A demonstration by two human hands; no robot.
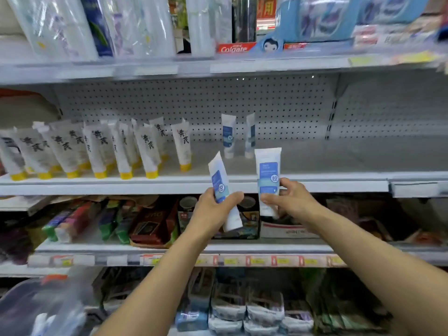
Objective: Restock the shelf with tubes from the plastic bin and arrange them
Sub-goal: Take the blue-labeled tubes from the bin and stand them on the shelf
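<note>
Two blue-labelled tubes are held cap-down before the shelf's front edge, one wrapped in each hand: left hand tilted tube, right hand upright tube, presumably for standing beside two tubes near the back.

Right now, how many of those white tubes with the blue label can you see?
4. One tilted in the left hand at, one upright in the right hand at, and two standing at the back of the shelf, at and. None seem hidden.
</note>
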